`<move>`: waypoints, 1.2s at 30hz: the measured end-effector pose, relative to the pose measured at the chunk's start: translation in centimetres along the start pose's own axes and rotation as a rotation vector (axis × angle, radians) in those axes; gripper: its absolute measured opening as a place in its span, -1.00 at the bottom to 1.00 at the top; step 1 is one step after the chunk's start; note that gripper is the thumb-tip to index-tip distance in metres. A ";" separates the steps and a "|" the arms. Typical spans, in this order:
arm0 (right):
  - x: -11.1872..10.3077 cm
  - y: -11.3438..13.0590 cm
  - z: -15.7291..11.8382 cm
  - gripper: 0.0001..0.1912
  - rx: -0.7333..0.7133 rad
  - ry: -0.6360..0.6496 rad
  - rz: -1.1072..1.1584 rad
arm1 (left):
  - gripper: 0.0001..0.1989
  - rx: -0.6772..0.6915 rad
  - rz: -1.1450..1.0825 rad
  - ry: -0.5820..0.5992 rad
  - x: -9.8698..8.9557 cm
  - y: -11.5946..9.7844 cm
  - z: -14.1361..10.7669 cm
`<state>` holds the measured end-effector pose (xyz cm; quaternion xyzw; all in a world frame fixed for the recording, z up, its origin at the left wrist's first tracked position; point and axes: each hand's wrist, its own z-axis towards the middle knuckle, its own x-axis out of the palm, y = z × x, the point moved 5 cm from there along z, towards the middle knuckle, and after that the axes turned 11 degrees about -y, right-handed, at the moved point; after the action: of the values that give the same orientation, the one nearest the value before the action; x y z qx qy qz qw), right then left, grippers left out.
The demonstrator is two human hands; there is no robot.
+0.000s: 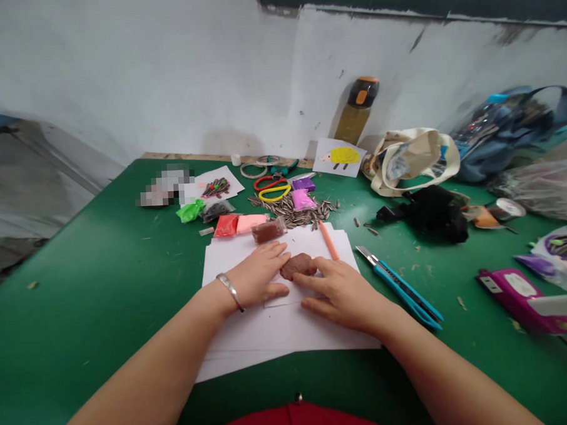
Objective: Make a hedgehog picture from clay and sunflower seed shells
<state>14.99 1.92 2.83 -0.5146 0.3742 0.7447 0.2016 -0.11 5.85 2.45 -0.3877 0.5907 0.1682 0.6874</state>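
A flattened lump of brown clay lies on white paper in front of me. My left hand, with a silver bracelet on the wrist, rests at the clay's left side, fingers spread. At the clay's right edge my right hand touches it with its fingertips, fingers apart. Just beyond the clay sits a clear packet of brown clay. An orange stick-like tool lies on the paper above my right hand.
Sunflower seeds, red and pink packets and yellow-handled scissors lie behind the paper. A blue cutter is at right, near a magenta device. Farther back are a hedgehog picture, a bottle and bags.
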 end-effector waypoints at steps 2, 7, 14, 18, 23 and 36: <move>0.0 0.2 0.1 -0.56 -0.019 0.005 -0.008 | -0.39 0.010 0.010 -0.001 0.1 0.0 0.0; -0.1 0.0 -0.2 -0.54 -0.006 -0.014 0.026 | -0.40 0.001 -0.001 0.003 0.1 0.1 -0.1; 0.1 0.3 -0.2 -0.58 -0.021 0.022 -0.021 | -0.39 0.015 -0.029 -0.023 0.1 0.1 -0.1; -0.2 0.6 -0.2 -0.59 -0.026 0.026 -0.040 | -0.40 0.021 -0.023 -0.031 0.0 0.0 -0.1; -0.3 0.9 0.0 -0.63 -0.034 0.003 -0.099 | -0.42 0.024 -0.017 -0.035 -0.1 0.0 -0.1; -0.1 1.5 1.5 -0.49 -0.032 -0.010 0.062 | -0.40 0.041 -0.058 -0.078 0.0 0.1 -0.2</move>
<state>13.06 2.08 3.74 -0.5022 0.3770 0.7590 0.1718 -0.33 5.81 2.39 -0.3836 0.5553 0.1508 0.7223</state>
